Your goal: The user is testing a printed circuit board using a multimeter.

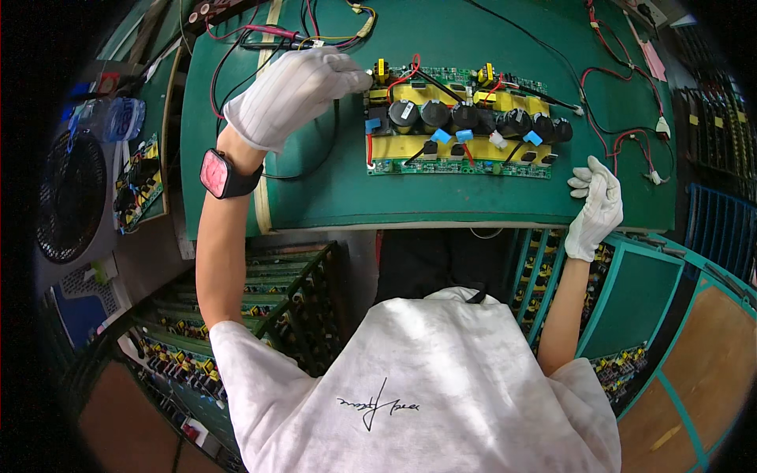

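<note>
The circuit board [394, 147] lies on the green bench [441, 202], apparently at a handling step, with the left hand [296, 91] bunched at its upper-left corner (whether gripping anything, I cannot tell), the right hand [597, 209] half open, seemingly empty, off its lower-right corner, and the next move calling for precise fingertip placement.

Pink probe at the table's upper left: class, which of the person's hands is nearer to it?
Left. The left hand is just below the pink probe in the picture; the right hand is far to its right, near the table's front edge.
</note>
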`<state>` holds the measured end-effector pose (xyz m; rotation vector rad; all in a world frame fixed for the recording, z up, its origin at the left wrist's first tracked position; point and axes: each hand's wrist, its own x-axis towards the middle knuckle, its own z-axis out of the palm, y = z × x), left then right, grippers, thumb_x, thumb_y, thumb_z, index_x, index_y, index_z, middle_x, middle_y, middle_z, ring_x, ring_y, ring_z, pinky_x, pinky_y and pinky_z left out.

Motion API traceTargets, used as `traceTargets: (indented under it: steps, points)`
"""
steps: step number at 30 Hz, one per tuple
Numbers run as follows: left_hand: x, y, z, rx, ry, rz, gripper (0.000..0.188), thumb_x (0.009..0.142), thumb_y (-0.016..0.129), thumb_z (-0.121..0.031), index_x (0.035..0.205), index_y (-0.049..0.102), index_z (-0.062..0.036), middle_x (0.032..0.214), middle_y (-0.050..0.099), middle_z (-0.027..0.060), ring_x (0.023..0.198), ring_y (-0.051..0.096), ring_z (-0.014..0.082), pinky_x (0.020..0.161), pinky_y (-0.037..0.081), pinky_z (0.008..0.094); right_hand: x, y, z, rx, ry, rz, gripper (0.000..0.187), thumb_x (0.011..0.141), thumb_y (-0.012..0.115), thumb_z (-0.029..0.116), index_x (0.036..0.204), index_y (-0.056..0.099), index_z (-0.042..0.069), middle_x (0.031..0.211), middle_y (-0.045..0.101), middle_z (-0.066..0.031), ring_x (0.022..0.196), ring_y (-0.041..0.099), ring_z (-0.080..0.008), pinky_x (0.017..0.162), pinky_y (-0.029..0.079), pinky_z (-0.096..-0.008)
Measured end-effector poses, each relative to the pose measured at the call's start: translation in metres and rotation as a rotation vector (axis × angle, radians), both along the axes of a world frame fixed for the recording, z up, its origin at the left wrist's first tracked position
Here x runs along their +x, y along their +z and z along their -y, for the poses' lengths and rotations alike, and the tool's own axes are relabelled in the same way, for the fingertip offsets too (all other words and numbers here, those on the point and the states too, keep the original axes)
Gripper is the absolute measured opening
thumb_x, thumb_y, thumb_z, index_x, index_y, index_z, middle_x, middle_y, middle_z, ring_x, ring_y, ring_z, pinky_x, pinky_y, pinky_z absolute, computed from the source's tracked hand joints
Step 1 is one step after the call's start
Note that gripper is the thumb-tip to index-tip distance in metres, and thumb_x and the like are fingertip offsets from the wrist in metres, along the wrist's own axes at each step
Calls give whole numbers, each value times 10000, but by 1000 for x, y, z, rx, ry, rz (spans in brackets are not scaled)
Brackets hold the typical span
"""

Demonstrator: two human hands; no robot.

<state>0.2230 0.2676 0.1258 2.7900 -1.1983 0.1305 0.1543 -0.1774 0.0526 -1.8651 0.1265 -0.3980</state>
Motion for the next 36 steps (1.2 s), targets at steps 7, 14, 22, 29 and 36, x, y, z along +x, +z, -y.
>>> traceTargets:
  steps: [7, 14, 22, 29, 36]
  points:
    - [5, 1, 0, 39, -19, 5, 414, 810, 653, 46, 1201, 735, -65, 1213, 709, 123, 1141, 657, 317, 1008, 561, 395, 0, -1, 1, -4, 1, -4, 337, 1081, 563, 238, 1237, 680, -37, 996, 756, -117, 802, 697, -115, 700, 531, -231]
    - [4, -2, -3, 70, -6, 5, 386, 823, 654, 12, 1196, 732, -55, 1233, 699, 123, 1133, 663, 311, 1003, 567, 392, 0, -1, -1, -13, 15, 9, 316, 1085, 555, 216, 1229, 685, -33, 988, 756, -111, 800, 697, -108, 699, 529, -223]
    - [13, -2, 0, 47, -63, 63, 407, 769, 674, 24, 1168, 731, -30, 1191, 708, 162, 1125, 672, 340, 993, 568, 400, 0, -3, 2, -21, 15, 13, 315, 1090, 549, 222, 1226, 688, -25, 987, 758, -116, 800, 696, -107, 697, 530, -226]
    - [21, 12, 8, 149, -64, -106, 384, 771, 636, 82, 1130, 739, -10, 1174, 714, 181, 1101, 681, 366, 988, 574, 419, 0, -4, 2, -15, 23, 26, 311, 1089, 551, 220, 1219, 691, -26, 987, 757, -119, 795, 695, -109, 695, 529, -229]
    - [31, -12, -8, 40, -43, -91, 355, 767, 624, 102, 1083, 743, -6, 1128, 718, 184, 1069, 687, 378, 983, 581, 404, 0, 0, -2, -28, -1, 3, 317, 1085, 551, 225, 1212, 692, -28, 982, 755, -120, 790, 697, -115, 695, 529, -233]
